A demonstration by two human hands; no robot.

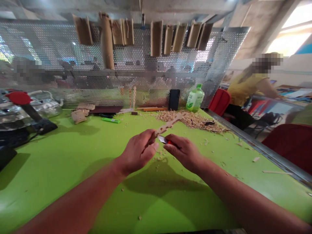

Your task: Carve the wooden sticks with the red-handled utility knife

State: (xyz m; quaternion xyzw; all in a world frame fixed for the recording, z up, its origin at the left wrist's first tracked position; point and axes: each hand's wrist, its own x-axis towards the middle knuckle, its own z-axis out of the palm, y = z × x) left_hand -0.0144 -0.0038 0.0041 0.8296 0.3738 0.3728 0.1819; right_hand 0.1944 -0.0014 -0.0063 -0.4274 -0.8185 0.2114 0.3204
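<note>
The left hand grips a notched wooden stick, its fingers curled closed around the lower end; the right hand pinches a red-handled utility knife just beside it – both held above a green table, the stick's far end pointing toward wood shavings

Woodcarving workshop or craft room. Bright green flat worktable w/ heap of pale curly wood shavings on far side; pale carved wooden stick and small red-handled knife at centre. Silver perforated metal screen along far edge, long tan pieces, prob. bamboo, hung on top. Person in yellow top at far right, by separate bench.
</note>
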